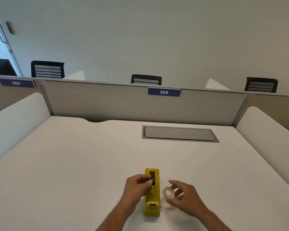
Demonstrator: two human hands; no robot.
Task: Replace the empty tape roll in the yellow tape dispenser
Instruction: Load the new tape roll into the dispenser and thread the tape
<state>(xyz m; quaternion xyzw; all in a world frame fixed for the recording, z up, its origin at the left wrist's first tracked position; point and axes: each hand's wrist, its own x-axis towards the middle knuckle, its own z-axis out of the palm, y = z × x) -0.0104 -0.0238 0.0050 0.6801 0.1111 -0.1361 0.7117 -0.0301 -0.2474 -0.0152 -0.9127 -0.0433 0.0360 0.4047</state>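
Both forearms run off the bottom edge. The left hand [137,187] covers part of the dispenser [151,202] and most of the black hub [152,180], so can't tell if it's seated. The chairs [146,79] are mostly hidden behind the partition [123,102].

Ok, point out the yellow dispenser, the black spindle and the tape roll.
yellow dispenser [151,208]: head view, near end of body.
black spindle [153,180]: head view, its side.
tape roll [168,192]: head view, clear ring face.
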